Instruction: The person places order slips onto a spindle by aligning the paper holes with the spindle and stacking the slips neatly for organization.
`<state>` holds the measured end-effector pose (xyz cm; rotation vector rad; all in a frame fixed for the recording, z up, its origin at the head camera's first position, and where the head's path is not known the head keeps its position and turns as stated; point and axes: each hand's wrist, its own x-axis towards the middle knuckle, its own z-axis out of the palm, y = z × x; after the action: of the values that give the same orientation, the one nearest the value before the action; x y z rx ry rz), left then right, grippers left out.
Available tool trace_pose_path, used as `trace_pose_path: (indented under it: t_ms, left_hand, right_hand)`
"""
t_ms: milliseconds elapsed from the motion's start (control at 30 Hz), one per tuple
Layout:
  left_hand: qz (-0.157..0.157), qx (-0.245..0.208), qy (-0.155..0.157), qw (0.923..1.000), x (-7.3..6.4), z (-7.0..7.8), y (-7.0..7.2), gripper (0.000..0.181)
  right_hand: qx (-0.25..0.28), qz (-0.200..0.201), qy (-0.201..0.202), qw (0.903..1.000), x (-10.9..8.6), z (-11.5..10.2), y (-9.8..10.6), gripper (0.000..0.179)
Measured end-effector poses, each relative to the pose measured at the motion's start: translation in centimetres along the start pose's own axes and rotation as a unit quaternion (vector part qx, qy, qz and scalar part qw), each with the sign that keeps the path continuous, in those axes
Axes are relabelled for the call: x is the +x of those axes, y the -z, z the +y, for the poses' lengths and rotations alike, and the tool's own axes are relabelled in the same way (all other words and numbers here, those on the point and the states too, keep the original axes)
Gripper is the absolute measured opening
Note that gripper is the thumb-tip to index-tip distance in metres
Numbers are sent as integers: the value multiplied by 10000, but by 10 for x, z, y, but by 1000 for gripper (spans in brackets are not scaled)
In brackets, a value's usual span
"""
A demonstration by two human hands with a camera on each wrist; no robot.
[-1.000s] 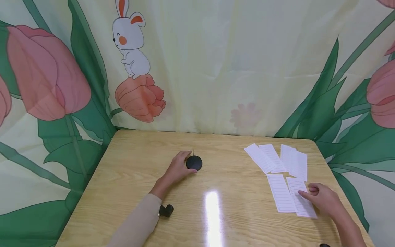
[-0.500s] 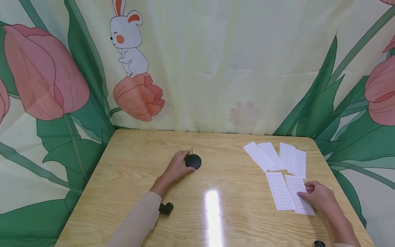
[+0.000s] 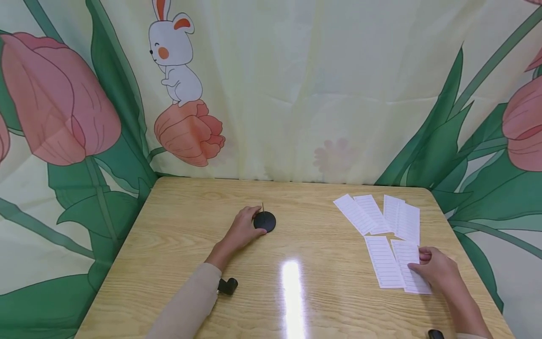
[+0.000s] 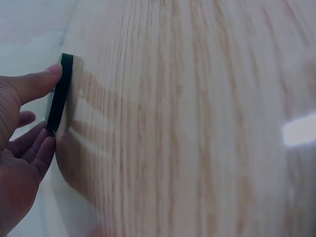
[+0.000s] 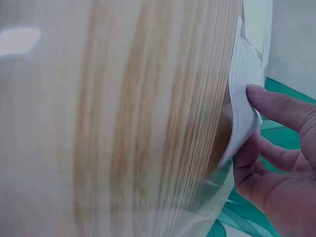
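A bill spike (image 3: 265, 223), with a round black base and a thin upright pin, stands left of the table's middle. My left hand (image 3: 240, 229) holds this base by its rim, thumb on the near side and fingers on the far side. In the left wrist view the base (image 4: 60, 94) shows edge-on between thumb and fingers. At the right, my right hand (image 3: 438, 269) pinches the right edge of a lined paper slip (image 3: 407, 263). That slip (image 5: 241, 103) bends up off the table between thumb and fingers in the right wrist view.
Beside the pinched slip lies another lined slip (image 3: 383, 263). Several more slips (image 3: 354, 214) overlap in pairs farther back. The wooden table (image 3: 203, 197) ends at a printed curtain (image 3: 271, 94). A bright light reflection (image 3: 293, 296) falls on the tabletop.
The right hand has shifted slightly on the slip's right edge, and its fingers have come closer to the paper. The left hand stays on the bill spike. The head view has shifted a little.
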<state>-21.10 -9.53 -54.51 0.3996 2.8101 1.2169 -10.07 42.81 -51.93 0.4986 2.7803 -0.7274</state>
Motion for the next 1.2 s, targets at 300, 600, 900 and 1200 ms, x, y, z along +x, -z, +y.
trace_pose_path:
  t_ms: [300, 600, 900, 1200]
  left_hand:
    - [14, 18, -37, 10000, 1, 0, -1, 73]
    - [-74, 92, 55, 9999, 1, 0, 0, 67]
    - [-107, 108, 131, 9998, 0, -1, 3, 66]
    - [-154, 66, 36, 9999, 1, -1, 1, 66]
  right_hand:
    - [56, -227, -95, 9997, 1, 1, 2, 82]
    - [103, -230, 272, 9993, 1, 6, 0, 66]
    - [376, -191, 433, 9982, 1, 8, 2, 56]
    - [308, 236, 662, 9971, -2, 5, 15, 55]
